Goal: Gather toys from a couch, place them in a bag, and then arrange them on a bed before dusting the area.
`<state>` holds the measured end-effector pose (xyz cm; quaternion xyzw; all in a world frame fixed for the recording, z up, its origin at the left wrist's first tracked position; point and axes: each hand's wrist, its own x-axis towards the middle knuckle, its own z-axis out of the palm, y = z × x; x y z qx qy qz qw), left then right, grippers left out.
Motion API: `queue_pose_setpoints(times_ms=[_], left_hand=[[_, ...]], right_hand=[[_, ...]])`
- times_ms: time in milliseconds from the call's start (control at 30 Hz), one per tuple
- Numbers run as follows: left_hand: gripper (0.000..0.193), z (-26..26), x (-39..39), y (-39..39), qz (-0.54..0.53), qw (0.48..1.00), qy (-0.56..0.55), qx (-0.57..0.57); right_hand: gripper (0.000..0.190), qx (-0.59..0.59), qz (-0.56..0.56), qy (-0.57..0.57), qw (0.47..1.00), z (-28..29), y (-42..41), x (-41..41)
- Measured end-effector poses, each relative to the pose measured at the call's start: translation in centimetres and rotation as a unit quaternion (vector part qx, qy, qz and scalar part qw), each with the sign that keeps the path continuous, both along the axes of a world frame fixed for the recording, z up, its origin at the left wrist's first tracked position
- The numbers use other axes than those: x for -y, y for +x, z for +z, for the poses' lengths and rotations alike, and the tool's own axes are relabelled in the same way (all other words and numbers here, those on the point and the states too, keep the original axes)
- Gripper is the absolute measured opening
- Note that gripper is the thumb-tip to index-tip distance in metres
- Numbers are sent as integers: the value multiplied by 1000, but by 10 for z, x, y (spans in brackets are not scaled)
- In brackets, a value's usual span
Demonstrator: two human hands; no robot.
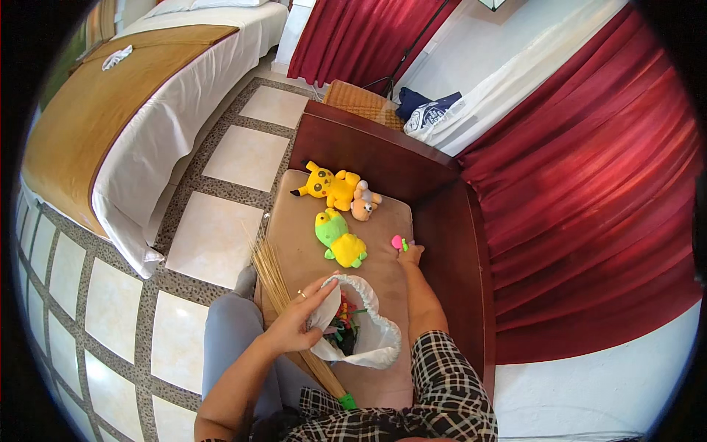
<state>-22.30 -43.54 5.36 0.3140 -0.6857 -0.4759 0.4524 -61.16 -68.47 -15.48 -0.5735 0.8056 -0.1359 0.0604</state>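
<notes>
My left hand (301,320) grips the rim of a white cloth bag (381,331) with a gathered edge; colourful small items (347,326) lie inside it. My right hand (411,254) reaches to the right side of the brown seat cushion (386,293), at a small pink and green object (400,242); whether the fingers hold it is unclear. Farther up the cushion are a yellow Pikachu plush (331,185), a small brown bear plush (364,203) and a green and yellow turtle plush (339,237).
A stick broom (270,276) with a green end lies under my left arm. Around the cushion stands the dark wooden seat frame (375,135). A bed (143,110) is at left across the tiled floor, red curtains (585,193) hang at right, and a woven basket (359,102) stands behind the frame.
</notes>
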Motion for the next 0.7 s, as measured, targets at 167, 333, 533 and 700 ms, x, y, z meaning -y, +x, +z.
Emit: queue_pose_setpoints(times_ms=[167, 333, 533, 700], left_hand=[[91, 10, 13, -25, -29, 999, -30, -30], [91, -6, -5, -9, 24, 1000, -3, -10], [91, -5, -11, -19, 63, 998, 19, -19], [91, -6, -13, -29, 106, 994, -33, 10]], right_hand=[[31, 113, 40, -47, 992, 22, -59, -25], [18, 705, 87, 13, 704, 117, 54, -90], [23, 754, 306, 91, 574, 287, 110, -196], [30, 726, 348, 267, 530, 304, 130, -236]])
